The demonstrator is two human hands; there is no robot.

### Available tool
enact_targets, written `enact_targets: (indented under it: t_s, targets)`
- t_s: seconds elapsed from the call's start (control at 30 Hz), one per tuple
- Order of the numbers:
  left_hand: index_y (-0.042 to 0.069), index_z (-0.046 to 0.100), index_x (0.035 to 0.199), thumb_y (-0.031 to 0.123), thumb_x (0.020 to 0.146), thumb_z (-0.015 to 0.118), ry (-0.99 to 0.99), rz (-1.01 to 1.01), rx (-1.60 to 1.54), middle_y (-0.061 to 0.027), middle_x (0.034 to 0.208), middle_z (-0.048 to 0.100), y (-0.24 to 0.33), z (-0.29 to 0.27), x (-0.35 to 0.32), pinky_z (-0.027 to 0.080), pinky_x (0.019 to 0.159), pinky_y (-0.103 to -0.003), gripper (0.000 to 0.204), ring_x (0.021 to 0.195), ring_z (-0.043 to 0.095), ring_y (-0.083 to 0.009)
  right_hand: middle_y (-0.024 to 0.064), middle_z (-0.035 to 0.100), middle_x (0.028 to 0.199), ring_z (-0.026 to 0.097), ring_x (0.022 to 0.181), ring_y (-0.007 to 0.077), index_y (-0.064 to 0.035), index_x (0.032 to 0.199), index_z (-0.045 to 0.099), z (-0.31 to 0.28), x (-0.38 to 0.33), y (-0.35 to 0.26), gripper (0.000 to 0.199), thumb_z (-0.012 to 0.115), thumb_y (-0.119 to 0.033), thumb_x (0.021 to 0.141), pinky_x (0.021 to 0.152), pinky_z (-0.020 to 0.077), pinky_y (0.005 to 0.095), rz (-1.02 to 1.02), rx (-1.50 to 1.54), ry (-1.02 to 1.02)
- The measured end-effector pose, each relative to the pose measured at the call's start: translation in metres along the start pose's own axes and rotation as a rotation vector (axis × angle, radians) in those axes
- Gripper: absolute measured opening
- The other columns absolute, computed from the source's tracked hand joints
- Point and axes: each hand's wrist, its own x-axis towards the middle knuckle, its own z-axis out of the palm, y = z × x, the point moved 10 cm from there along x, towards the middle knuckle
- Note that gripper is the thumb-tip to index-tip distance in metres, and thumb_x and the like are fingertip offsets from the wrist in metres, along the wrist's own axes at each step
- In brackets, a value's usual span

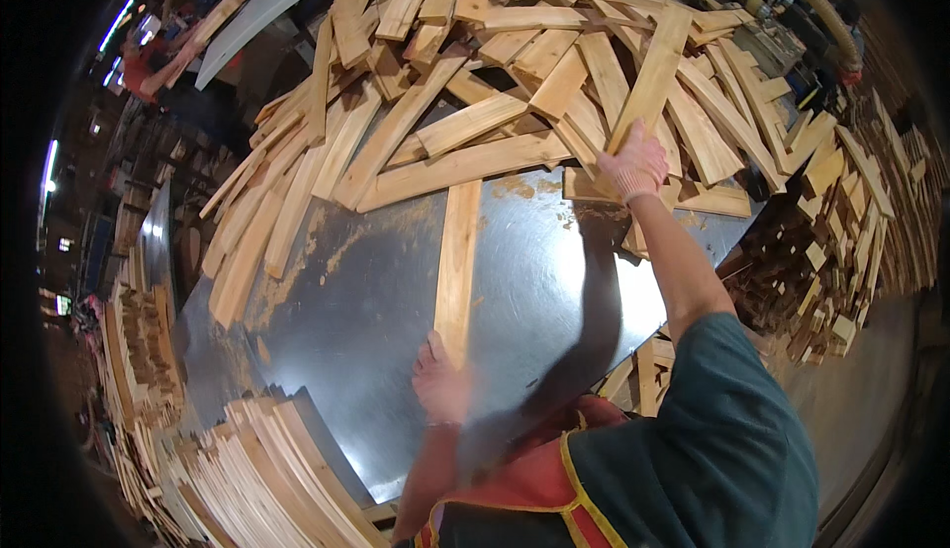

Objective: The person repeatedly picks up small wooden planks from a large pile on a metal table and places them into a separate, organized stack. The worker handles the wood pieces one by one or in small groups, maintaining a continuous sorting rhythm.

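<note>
A wooden board [458, 271] lies lengthwise on the shiny metal tabletop [376, 320], its far end reaching the pile. My left hand [440, 382], slightly blurred, is closed on the board's near end. Farther off and to the right, my right hand [635, 164], in what looks like a pale knitted glove, grips the lower end of another plank [655, 68]. That plank slants up and away over a big jumbled heap of boards [475, 123]. Part of the right fingers is hidden.
Stacked strips [267, 464] stand at the near left, alongside the table. Many offcuts [831, 222] are heaped at the right, beyond the table edge. Sawdust [336, 251] streaks the metal. A person in red [139, 73] stands at the far left, near a pale panel [267, 14].
</note>
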Motion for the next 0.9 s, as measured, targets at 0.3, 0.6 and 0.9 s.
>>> enact_targets:
  t_s: [0.3,0.6,0.9]
  targets:
    - [-0.006,0.044,0.151,0.021,0.083,0.066,-0.359,-0.069,-1.784,-0.0176,0.134,0.064,-0.037,0.023,-0.037,0.052,0.107,-0.041,0.076,0.121,0.065,-0.0324,0.0228,0.061,0.131,0.064,0.114,0.0378,-0.0022,0.163,0.022,0.078,-0.195,0.103,0.106,0.084,-0.017,0.079,0.103,0.0525,0.0456,0.069,0.89,-0.267]
    - [-0.012,0.051,0.143,0.023,0.079,0.066,-0.447,-0.065,-2.042,-0.018,0.126,0.068,-0.121,-0.018,-0.157,0.055,0.097,-0.035,0.075,0.111,0.069,-0.0242,0.0114,0.066,0.118,0.067,0.105,0.0274,-0.0032,0.136,0.05,0.135,-0.289,0.014,0.055,0.077,-0.009,0.088,0.092,0.0575,0.0434,0.223,1.465,-0.75]
    - [0.008,0.044,0.154,0.04,0.087,0.068,0.067,-0.034,-0.032,-0.0161,0.151,0.05,-0.225,0.012,-0.224,0.039,0.112,-0.048,0.079,0.14,0.046,-0.0346,0.0119,0.067,0.105,0.068,0.087,0.0246,-0.0033,0.129,0.051,0.176,-0.53,-0.058,0.048,0.073,0.0,0.086,0.073,0.0596,0.04,0.131,1.183,-1.0]
